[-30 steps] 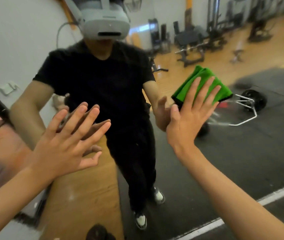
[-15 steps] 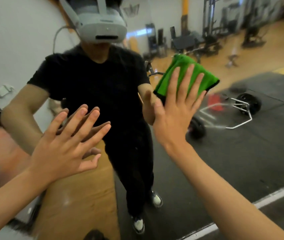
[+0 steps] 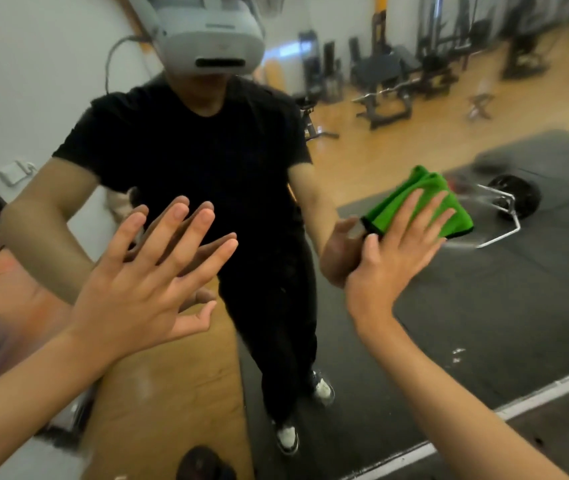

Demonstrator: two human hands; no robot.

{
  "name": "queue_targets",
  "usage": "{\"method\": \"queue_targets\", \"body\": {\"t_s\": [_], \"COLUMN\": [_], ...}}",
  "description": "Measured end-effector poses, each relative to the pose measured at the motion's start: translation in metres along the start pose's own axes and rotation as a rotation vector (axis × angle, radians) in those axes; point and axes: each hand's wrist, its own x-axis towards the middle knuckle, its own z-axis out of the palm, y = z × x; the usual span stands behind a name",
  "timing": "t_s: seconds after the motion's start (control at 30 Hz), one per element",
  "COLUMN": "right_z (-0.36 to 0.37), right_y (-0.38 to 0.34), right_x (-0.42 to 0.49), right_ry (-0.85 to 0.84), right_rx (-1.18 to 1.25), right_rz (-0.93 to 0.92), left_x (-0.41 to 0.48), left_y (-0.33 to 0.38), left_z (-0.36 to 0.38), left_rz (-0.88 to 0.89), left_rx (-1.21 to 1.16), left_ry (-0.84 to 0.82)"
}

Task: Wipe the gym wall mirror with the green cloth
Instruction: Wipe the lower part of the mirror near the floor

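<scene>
The wall mirror (image 3: pixel 484 323) fills the whole view and reflects a person in black with a headset. My right hand (image 3: pixel 397 247) presses a folded green cloth (image 3: pixel 418 199) flat against the glass at the right, fingers straight and spread over it. My left hand (image 3: pixel 144 278) lies flat on the mirror at the left with its fingers spread, touching its own reflection and holding nothing.
In the reflection, a gym with a wooden floor, black rubber mats, a barbell plate with a metal frame (image 3: pixel 511 206) and weight benches (image 3: pixel 390 81) at the back. A white floor line (image 3: pixel 518 407) crosses the lower right.
My right hand has slid the green cloth down and to the right across the glass, after moving up and left before. My left hand has stayed in place.
</scene>
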Motion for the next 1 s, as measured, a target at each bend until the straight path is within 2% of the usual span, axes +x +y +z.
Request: {"method": "queue_targets", "body": {"t_s": [0.03, 0.1, 0.17, 0.23, 0.3, 0.37, 0.47, 0.5, 0.53, 0.57, 0.67, 0.7, 0.73, 0.77, 0.83, 0.9, 0.97, 1.0], "right_z": [0.001, -0.006, -0.011, -0.015, -0.024, -0.029, -0.015, -0.009, -0.004, 0.000, -0.005, -0.009, -0.014, -0.017, -0.023, -0.019, -0.010, -0.005], "right_y": [-0.019, -0.030, 0.002, 0.055, 0.107, 0.134, 0.078, 0.045, 0.016, -0.004, 0.007, 0.033, 0.059, 0.082, 0.107, 0.088, 0.031, 0.000], "right_x": [-0.025, -0.086, -0.119, -0.118, -0.097, -0.060, 0.011, 0.021, 0.019, 0.006, -0.058, -0.067, -0.065, -0.058, -0.030, 0.013, 0.046, 0.048], "right_ry": [-0.067, -0.313, -0.471, -0.496, -0.450, -0.355, -0.086, -0.027, 0.007, 0.002, -0.275, -0.344, -0.378, -0.380, -0.322, -0.180, -0.006, 0.056], "right_rx": [0.035, 0.082, 0.004, -0.074, -0.119, -0.105, 0.003, 0.015, 0.013, 0.018, 0.007, -0.037, -0.080, -0.113, -0.108, -0.063, -0.022, -0.015], "right_rz": [-0.147, -0.556, -0.905, -1.034, -0.945, -0.681, 0.034, 0.185, 0.175, 0.004, -0.806, -0.980, -1.077, -1.097, -0.941, -0.554, -0.124, -0.039], "left_x": [-0.001, -0.002, -0.002, -0.002, -0.004, -0.005, -0.008, -0.009, -0.010, -0.010, -0.005, -0.003, -0.002, -0.001, -0.001, -0.001, 0.000, 0.000], "left_y": [0.000, -0.002, -0.003, -0.003, -0.001, -0.002, -0.003, -0.002, -0.001, 0.000, -0.002, -0.002, -0.002, -0.001, 0.001, 0.000, -0.001, 0.000], "left_z": [0.000, -0.001, -0.001, 0.001, 0.006, 0.013, 0.022, 0.024, 0.025, 0.024, 0.015, 0.012, 0.009, 0.007, 0.004, 0.002, 0.003, 0.002], "left_rz": [0.004, 0.009, 0.008, 0.013, 0.007, -0.003, -0.001, -0.007, -0.015, -0.022, -0.012, -0.004, 0.001, 0.002, -0.001, -0.004, -0.007, -0.010], "left_rx": [0.000, -0.007, -0.014, 0.004, 0.017, 0.020, 0.012, -0.005, -0.033, -0.055, -0.023, -0.018, -0.014, -0.004, 0.008, -0.004, -0.001, 0.003], "left_ry": [-0.001, 0.000, 0.007, 0.019, 0.019, 0.015, 0.006, -0.002, -0.010, -0.014, 0.007, 0.016, 0.024, 0.031, 0.040, 0.043, 0.037, 0.035]}}
